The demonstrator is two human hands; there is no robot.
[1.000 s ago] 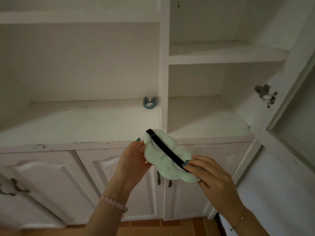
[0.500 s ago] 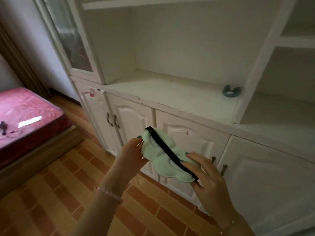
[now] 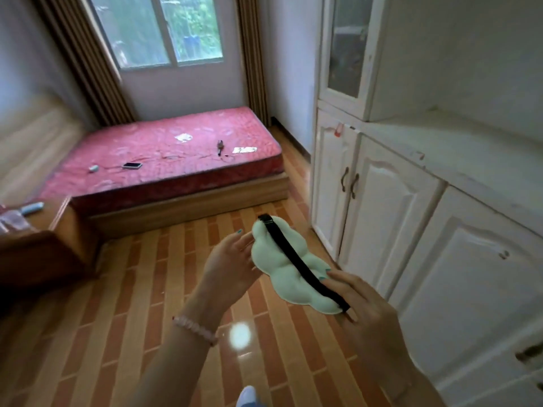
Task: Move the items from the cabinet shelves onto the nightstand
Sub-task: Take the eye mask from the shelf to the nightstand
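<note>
While right hand [image 3: 368,314] grips mask [image 3: 277,261], cabinet [image 3: 393,207] beside

Open orange brick-patterned tile floor [image 3: 132,289] toward low brown wooden nightstand [image 3: 58,220] at left, white panelled cabinet [image 3: 390,207] close along right; red-mattress bed [image 3: 176,154] beyond, pale blue tube [image 3: 32,207] on nightstand top

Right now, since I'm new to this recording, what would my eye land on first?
A pale green cloud-shaped eye mask with a black strap, mid-frame: the right hand pinches its near end, the left hand supports the far end. Behind, a red mattress lies under the window, and the white cabinet fills the right side.
</note>
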